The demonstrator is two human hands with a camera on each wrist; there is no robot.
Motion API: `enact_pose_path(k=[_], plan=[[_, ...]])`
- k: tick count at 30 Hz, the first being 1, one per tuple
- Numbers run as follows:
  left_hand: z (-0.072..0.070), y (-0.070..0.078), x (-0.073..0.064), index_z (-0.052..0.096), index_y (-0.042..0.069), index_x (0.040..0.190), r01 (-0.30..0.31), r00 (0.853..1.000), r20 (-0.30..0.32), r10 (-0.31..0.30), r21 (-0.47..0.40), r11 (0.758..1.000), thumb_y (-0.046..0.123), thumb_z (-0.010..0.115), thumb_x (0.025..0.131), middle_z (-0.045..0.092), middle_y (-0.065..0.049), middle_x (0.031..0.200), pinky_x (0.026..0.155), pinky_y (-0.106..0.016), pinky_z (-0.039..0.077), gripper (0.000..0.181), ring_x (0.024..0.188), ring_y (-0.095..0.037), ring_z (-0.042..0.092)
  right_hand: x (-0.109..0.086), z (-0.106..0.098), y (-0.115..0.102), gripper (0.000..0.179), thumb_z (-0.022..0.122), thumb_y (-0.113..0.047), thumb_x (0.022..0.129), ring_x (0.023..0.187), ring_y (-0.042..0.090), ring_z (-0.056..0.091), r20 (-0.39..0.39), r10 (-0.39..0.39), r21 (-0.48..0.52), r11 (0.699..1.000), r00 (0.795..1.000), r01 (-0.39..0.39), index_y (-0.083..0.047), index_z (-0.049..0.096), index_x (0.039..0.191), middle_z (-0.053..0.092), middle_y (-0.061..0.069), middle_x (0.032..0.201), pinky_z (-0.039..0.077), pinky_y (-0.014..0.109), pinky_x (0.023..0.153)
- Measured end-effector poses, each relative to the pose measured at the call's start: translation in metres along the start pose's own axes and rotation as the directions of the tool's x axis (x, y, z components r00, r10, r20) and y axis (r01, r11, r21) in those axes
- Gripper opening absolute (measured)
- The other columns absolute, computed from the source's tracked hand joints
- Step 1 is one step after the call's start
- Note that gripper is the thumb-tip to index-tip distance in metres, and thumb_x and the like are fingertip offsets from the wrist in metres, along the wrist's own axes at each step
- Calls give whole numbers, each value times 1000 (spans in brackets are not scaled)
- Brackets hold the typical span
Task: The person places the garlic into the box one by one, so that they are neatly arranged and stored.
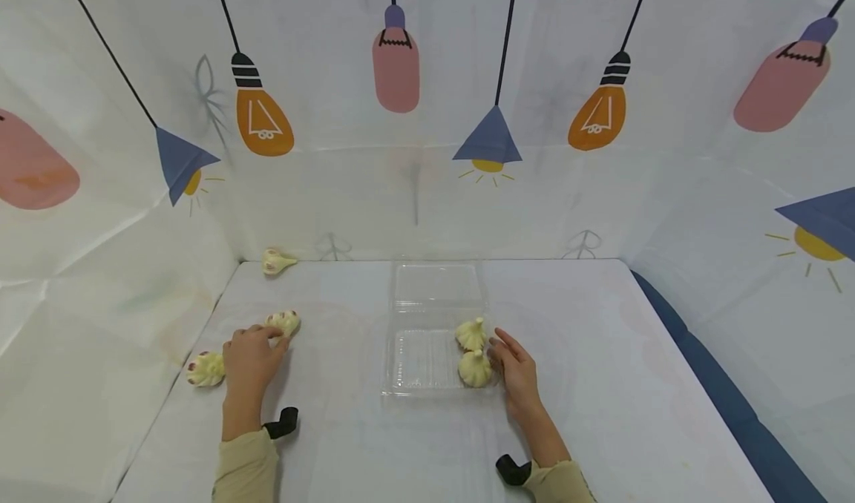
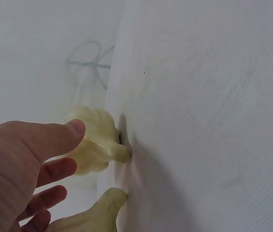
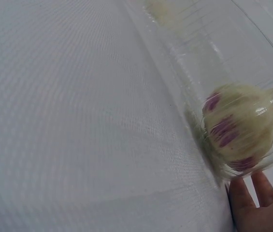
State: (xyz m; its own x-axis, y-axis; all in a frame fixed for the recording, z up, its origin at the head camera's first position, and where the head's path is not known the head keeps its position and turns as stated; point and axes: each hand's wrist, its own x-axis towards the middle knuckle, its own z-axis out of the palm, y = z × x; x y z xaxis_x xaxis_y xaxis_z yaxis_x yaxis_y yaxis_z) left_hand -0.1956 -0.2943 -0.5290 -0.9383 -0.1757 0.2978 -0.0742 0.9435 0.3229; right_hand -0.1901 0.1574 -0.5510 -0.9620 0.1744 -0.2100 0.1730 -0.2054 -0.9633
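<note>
At the table's left, my left hand point(image 1: 250, 358) pinches a garlic bulb point(image 1: 286, 323) with thumb and fingers; in the left wrist view the thumb lies on this pale bulb point(image 2: 95, 140). A second garlic bulb point(image 1: 205, 369) lies just left of that hand, and a third point(image 1: 275, 262) is at the far left corner. A clear plastic clamshell box point(image 1: 427, 362) lies open mid-table, with two garlic bulbs point(image 1: 474, 369) at its right side. My right hand point(image 1: 517, 373) is beside them, its loosely bent fingers point(image 3: 242, 195) at the box's edge.
The white table point(image 1: 588, 384) is enclosed by white sheeting point(image 1: 427, 191) printed with lamps and bulbs. The box's lid point(image 1: 437, 284) lies folded back toward the rear wall. Black wrist-worn pieces point(image 1: 513, 470) stick out near both sleeves.
</note>
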Motion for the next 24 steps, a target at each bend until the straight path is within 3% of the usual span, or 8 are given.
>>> enact_pose_path(k=[8,16,24], plan=[[6,-8,4,76,6,102,29,998,54,-31,35,999,29,74,85,67,-23,100,86,-68,27,29,96,-49,51,4,-1,3,41,53,-13,101,113,24,58,-2,0,6,1000,1000,0,-4,50,141,53,20,135,47,31,93],[16,-17,4,77,9,102,-5,1000,18,4,34,999,35,76,82,69,-21,94,89,-66,24,33,91,-49,53,3,-2,2,42,53,-14,101,114,23,57,8,8,19,1000,1000,-8,-5,49,142,51,19,137,46,29,94],[22,-17,6,76,4,100,-2,1000,0,2,19,1000,31,75,82,69,-22,99,97,-66,20,32,94,-48,56,4,-2,4,41,53,-13,101,112,23,59,6,1,-1,1000,1000,-1,-4,50,140,52,21,135,48,29,91]])
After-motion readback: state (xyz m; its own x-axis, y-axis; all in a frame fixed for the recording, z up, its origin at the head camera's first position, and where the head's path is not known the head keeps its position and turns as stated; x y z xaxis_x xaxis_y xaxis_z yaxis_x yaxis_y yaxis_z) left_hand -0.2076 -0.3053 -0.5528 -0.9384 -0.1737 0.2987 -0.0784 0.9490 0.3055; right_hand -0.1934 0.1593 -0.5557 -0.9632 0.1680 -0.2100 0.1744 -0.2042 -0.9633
